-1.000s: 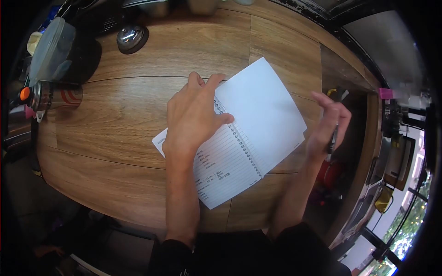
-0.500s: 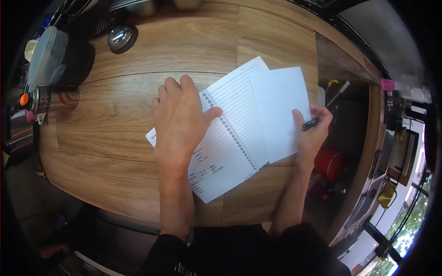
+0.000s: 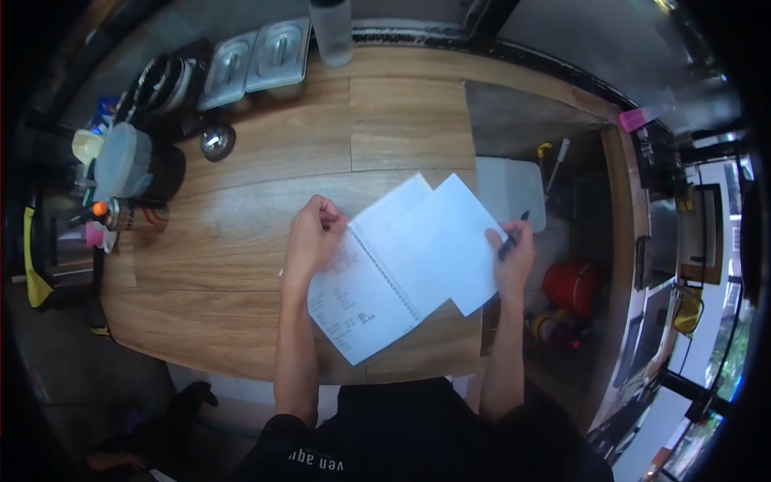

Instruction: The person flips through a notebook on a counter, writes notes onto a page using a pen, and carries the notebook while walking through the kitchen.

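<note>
A spiral notebook (image 3: pixel 361 321) lies open and tilted on the wooden table, with writing on its left page. Over its right page, and past its edge, lies a loose white sheet of paper (image 3: pixel 458 241). My left hand (image 3: pixel 313 237) is at the notebook's upper left, by the spiral, with fingers curled in toward the thumb; anything between them is hidden. Closed around a dark pen (image 3: pixel 509 243), my right hand (image 3: pixel 516 261) has its thumb at the sheet's right edge.
A call bell (image 3: pixel 217 141), lidded metal pans (image 3: pixel 277 56) and a clear bottle (image 3: pixel 332 36) stand toward the back. At left are a lidded tub (image 3: pixel 124 165) and a can (image 3: pixel 144 215). A red container (image 3: pixel 572 283) is below the table's right edge.
The view has shifted, showing more of the table's back. My left hand's spread fingers have curled in near the spiral. The loose sheet covers more of the right page.
</note>
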The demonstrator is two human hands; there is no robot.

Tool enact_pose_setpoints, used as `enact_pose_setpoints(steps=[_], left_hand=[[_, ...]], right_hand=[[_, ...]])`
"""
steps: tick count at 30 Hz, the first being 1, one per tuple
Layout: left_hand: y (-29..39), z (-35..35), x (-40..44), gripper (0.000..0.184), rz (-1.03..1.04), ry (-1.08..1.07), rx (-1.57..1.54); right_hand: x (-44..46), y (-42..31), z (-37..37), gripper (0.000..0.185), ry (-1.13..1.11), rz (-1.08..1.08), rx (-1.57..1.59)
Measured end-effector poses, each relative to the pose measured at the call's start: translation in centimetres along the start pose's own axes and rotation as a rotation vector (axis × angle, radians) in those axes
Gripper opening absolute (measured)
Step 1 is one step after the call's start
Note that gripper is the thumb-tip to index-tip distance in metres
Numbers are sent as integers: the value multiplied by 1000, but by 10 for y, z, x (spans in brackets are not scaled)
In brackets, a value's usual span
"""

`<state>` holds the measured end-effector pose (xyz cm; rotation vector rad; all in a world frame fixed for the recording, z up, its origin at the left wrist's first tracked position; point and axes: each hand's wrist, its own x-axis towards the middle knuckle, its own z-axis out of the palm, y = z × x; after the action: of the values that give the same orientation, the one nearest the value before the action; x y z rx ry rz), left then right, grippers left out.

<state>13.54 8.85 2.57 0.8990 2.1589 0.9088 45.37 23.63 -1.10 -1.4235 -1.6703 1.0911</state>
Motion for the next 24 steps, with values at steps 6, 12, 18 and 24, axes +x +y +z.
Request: enact_pose_setpoints(steps=[6,12,18,24], left_hand=[[26,19,-18,69,192,-64,415],[-11,74,-53,59,383,27,453],[-9,72,-57,67,387,149,164],[-32,78,-45,55,449,86,-14]], right_hand=[[-43,-12,-41,26,134,-19,373],[-88,-34,-77,30,177,25,529],[-88,-35,-55,24,179,-214,263],[-51,4,35,33,122,-93,-68]])
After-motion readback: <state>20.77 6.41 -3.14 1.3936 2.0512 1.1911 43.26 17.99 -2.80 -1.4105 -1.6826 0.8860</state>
